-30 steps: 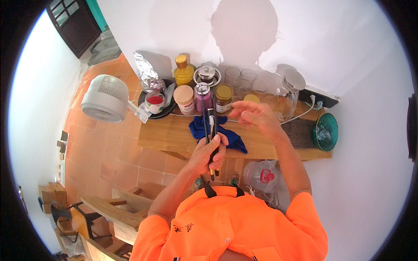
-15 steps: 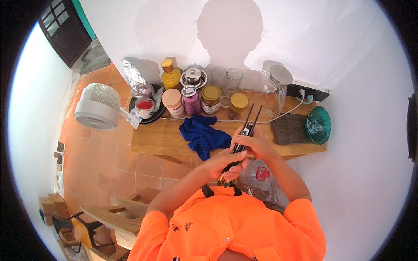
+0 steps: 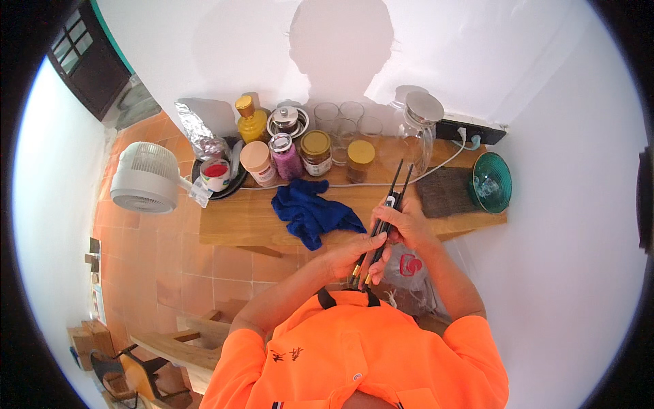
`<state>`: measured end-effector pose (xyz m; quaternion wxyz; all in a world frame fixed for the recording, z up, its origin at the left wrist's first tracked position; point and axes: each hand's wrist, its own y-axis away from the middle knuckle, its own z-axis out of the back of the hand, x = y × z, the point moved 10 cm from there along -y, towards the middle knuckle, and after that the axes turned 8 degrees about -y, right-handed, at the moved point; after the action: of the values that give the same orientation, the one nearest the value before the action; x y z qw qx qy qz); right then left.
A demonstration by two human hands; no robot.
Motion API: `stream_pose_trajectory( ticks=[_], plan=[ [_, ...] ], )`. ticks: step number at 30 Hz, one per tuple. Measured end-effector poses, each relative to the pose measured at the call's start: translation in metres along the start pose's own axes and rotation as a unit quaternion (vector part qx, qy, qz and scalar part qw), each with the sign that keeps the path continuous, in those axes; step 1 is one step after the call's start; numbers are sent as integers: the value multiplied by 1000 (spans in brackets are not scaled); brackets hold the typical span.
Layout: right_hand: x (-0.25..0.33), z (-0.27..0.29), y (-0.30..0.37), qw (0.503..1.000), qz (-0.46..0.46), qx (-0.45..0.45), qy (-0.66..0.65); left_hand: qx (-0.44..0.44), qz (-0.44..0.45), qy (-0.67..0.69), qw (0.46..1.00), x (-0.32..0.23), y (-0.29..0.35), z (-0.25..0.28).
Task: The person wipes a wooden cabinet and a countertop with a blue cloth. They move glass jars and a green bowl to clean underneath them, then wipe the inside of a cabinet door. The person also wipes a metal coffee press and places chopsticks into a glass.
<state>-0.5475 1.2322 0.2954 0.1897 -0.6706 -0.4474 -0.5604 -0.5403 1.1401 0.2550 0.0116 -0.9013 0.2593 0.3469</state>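
A bundle of black chopsticks (image 3: 383, 228) with gold ends slants across the front of the wooden table, held in both hands. My right hand (image 3: 407, 222) wraps round its upper part, where a small pale patch shows between the fingers. Lower down, my left hand (image 3: 355, 255) grips the bundle with the thumb laid along it. Two dark ends rise apart beyond the right hand, and gold ends show below the left. Left of the hands, a crumpled blue cloth (image 3: 313, 213) lies on the table (image 3: 238, 221).
Jars, bottles and drinking glasses line the back. A glass pitcher (image 3: 417, 136), brown mat (image 3: 444, 193) and green glass bowl (image 3: 491, 183) stand right. White cable (image 3: 381, 184) crosses the table to a power strip (image 3: 449, 131). A white fan (image 3: 144, 178) stands left.
The chopsticks' gold ends have spread apart below my left hand. My view has shifted slightly, so the table items appear further left. Both hands keep their hold.
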Motion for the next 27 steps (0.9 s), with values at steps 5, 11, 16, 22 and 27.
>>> stream_pose_trajectory(
  ticks=[5, 11, 16, 22, 27],
  plan=[
    [12, 7, 3, 1000, 0, -17, 23, 11, -27, 35, 999, -5, -3, -3],
    [21, 14, -14, 998, 41, -29, -27, 14, -62, 130, 990, -23, -4, -4],
    [36, 16, -22, 995, 75, -19, -61, 68, -87, 165, 980, -32, -5, -11],
    [33, -3, -27, 996, 11, 30, 83, -16, -103, -10, 995, -47, 0, -3],
    [31, -45, -42, 971, 81, 64, 214, -174, -58, -15, 983, -41, 14, 30]
  ],
)
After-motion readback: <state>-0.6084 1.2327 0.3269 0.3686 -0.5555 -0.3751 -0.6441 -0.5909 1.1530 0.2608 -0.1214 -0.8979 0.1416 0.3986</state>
